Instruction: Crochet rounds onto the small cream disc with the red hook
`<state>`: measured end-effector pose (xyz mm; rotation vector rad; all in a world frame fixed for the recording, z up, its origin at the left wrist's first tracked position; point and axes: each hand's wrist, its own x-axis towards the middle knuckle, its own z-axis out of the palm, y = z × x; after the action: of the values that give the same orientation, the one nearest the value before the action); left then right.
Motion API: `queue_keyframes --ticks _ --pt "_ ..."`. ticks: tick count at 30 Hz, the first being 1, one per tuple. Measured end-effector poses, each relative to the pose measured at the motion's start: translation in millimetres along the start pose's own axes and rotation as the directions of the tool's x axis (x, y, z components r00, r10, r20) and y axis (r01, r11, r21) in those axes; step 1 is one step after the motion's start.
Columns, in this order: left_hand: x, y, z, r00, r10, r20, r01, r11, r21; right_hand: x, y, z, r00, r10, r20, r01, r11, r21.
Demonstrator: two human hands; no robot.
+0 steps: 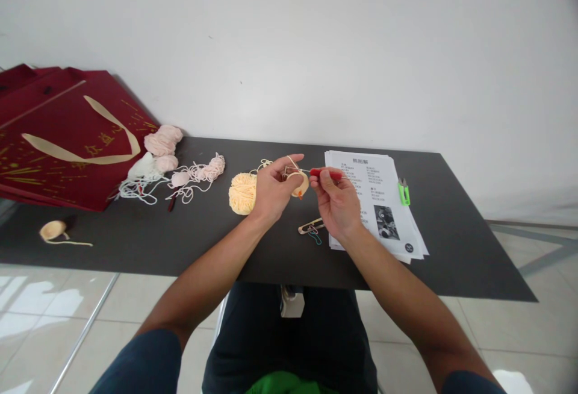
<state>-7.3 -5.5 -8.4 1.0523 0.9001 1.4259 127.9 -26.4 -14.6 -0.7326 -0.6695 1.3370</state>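
My left hand (274, 188) pinches a small round cream crochet piece (299, 185) with a bit of orange at its lower edge. A strand of cream yarn runs up over my left index finger. In my right hand (336, 201) is a crochet hook (326, 173) with a red handle, its metal shaft pointing left to the yarn at the piece. Just left of my left hand a ball of pale yellow yarn (242, 193) lies on the dark table (203, 237). My fingers partly hide where hook and yarn meet.
Printed sheets (397, 225) lie right of my right hand, with green thread snips (403, 191) on their edge. A safety pin (310, 226) and a teal stitch marker (315, 237) are near. Pink yarn (211, 168), a red bag (58, 135) and a cream crochet cup (53, 230) stand left.
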Motion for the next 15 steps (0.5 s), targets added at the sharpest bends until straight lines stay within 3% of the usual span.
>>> queue_keyframes --ticks 7,15 --pt "-1.8 2.4 0.5 1.000 -0.008 0.016 0.008 1.000 -0.025 -1.3 -2.1 0.6 0.994 -0.107 0.037 0.109 0.991 -0.072" --pt "-1.5 2.2 0.6 0.996 0.086 -0.022 -0.085 0.995 0.046 2.5 -12.0 -3.1 0.963 -0.265 0.051 0.269 0.958 -0.098"
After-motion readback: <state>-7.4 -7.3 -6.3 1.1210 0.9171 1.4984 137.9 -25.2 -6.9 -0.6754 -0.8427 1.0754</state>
